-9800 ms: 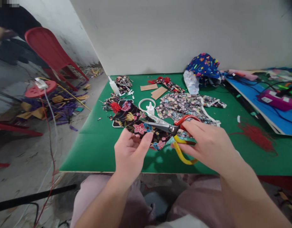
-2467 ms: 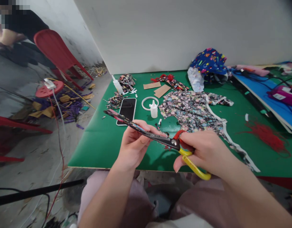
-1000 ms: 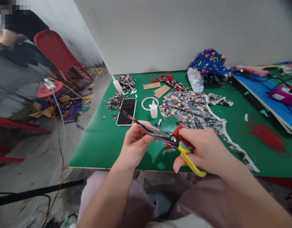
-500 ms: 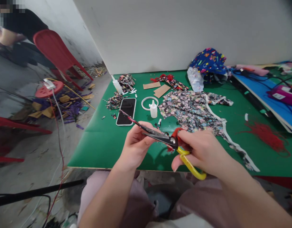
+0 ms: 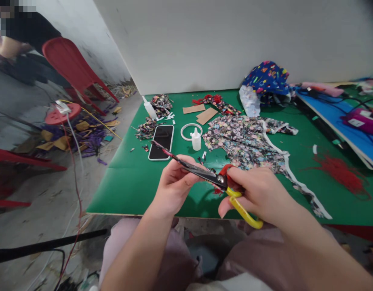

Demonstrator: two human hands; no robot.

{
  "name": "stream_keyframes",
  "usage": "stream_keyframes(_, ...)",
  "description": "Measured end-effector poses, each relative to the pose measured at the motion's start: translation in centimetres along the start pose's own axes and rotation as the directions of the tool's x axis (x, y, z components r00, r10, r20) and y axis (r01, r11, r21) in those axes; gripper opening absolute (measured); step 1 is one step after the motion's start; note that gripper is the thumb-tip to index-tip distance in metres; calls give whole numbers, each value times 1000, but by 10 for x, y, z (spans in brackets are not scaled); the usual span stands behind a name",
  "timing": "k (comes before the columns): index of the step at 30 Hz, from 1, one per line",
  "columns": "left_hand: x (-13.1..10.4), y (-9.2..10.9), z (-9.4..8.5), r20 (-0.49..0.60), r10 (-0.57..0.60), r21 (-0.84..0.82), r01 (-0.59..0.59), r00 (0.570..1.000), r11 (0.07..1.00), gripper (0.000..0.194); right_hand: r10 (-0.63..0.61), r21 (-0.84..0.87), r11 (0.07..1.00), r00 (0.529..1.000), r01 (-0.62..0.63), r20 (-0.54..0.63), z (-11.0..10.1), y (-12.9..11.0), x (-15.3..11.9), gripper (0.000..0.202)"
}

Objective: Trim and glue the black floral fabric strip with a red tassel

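My left hand [image 5: 175, 186] pinches a narrow strip of dark floral fabric [image 5: 162, 149], whose free end points up and left over the phone. In my right hand [image 5: 259, 192] are scissors [image 5: 242, 212] with yellow and red handles. Their dark blades lie along the strip, close to my left fingertips, and look nearly closed. Beyond my hands stand a small white dropper bottle [image 5: 196, 141] and a pale ring [image 5: 183, 133]. A phone [image 5: 162, 141] lies face up to the left. Floral fabric [image 5: 247, 139] with a white edge spreads out beyond my right hand.
Brown card pieces [image 5: 207, 116], another white bottle [image 5: 150, 109] and floral scrap bundles [image 5: 145, 129] lie on the green table [image 5: 122, 190]. Red threads [image 5: 340, 173], a blue board [image 5: 362, 137] and blue patterned cloth [image 5: 266, 79] are rightward. A person sits by a red chair [image 5: 68, 60].
The scissor blades look closer together than before. My left hand and the strip stay almost in place.
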State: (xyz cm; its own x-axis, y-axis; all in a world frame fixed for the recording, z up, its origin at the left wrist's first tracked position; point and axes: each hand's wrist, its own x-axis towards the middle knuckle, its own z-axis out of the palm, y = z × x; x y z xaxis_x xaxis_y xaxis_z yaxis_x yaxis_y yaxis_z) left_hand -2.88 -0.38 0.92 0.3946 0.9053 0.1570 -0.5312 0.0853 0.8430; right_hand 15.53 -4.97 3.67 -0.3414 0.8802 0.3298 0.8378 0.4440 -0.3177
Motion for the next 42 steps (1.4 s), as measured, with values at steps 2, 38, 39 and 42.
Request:
stream_keyframes(2, 0, 0, 0, -6, 2, 6, -2, 1000, 1000, 16, -9, -19, 1000, 1000, 9, -9, 0, 0, -1, 57)
stream_keyframes(38, 1, -5, -6, -33, 41, 72, -39, 999, 997, 17, -19, -104, 994, 1000, 18, -13, -3, 0, -1, 69)
stream_keyframes(39, 1, -5, -6, -35, 37, 81, -34, 999, 996, 17, -21, -101, 995, 999, 18, -24, -4, 0, 0, 68)
stream_keyframes(42, 0, -7, -6, -40, 22, 100, -18, 999, 995, 18, -39, -103, 994, 998, 33, -52, -4, -1, 0, 67)
